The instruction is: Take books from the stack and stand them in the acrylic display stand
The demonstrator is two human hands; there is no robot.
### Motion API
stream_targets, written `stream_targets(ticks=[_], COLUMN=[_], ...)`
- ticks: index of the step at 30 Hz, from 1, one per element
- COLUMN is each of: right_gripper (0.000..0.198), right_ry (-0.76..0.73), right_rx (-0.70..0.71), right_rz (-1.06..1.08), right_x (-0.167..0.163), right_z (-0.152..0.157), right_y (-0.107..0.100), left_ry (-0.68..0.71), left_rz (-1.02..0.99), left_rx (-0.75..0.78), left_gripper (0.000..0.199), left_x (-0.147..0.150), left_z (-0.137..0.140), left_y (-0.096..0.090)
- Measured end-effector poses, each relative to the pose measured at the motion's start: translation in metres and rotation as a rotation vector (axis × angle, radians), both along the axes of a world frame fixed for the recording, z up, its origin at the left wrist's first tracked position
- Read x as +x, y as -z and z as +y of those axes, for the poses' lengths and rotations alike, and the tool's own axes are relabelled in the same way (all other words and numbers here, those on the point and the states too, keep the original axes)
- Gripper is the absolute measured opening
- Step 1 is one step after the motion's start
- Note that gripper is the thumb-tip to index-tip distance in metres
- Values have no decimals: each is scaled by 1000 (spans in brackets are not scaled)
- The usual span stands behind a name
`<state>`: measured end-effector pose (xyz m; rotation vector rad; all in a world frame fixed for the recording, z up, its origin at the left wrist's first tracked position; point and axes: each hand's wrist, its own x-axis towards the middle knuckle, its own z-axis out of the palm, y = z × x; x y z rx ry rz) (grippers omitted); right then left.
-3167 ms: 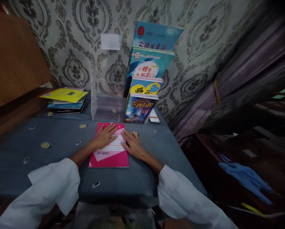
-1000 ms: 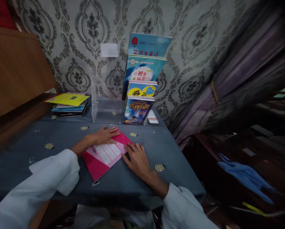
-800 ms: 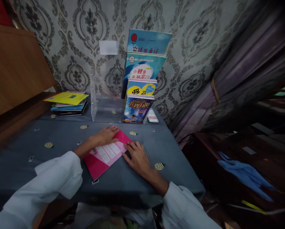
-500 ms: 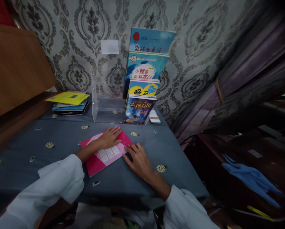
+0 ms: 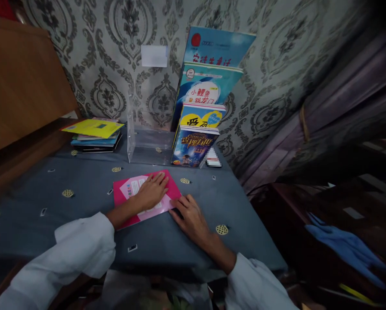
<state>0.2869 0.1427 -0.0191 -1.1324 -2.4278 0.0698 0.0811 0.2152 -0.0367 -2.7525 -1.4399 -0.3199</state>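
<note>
Fingers [image 5: 159, 179] of the left hand [image 5: 151, 193] lie flat and slightly spread, gripping nothing, on the glossy pink paper booklet [image 5: 133, 187], which rests on the grey-blue patterned tablecloth [image 5: 89, 189] before the clear plastic book stand [image 5: 130, 144]. I see the right hand [image 5: 193, 218], curled with thumb and fingers parted, at its right corner; whether they pinch it I cannot tell. Half a second ago the booklet sat more slantwise; now its long side runs closer to the cloth's front edge in direction.
</note>
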Motion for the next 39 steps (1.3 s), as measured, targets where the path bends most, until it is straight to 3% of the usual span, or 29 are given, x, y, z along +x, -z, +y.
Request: stream_targets(ticks=[4,11,16,21,25,29,34,39], right_gripper=[19,21,21,19,16,14,24,46], right_ry=[2,32,35,43,32,34,5,-119], right_rx=[8,23,-1,16,21,-24,-156,-176], right_rz=[-13,-75,-91,-102,-107,-135,-142,-127], right_x=[0,-1,-1,-3,-2,-1,-32,-74], right_z=[-4,-19,-19,-17,-19,-16,15,57], right_y=[1,2,-1,0,-2,-17,-39,-22], left_ry=[10,181,192,95,-54,-237,-320,-310], left_rz=[-7,17,8,24,24,8,-9,-6], left_rx=[1,-122,-146,-160,-130,-74,-30,5], left_gripper=[53,52,53,59,62,63,60,59], left_x=[2,-2,-1,-16,-56,-92,-95,-91], left_z=[-2,8,9,0,-11,-24,-30,-30], left_y=[1,-10,-13,-13,-12,-6,0,1])
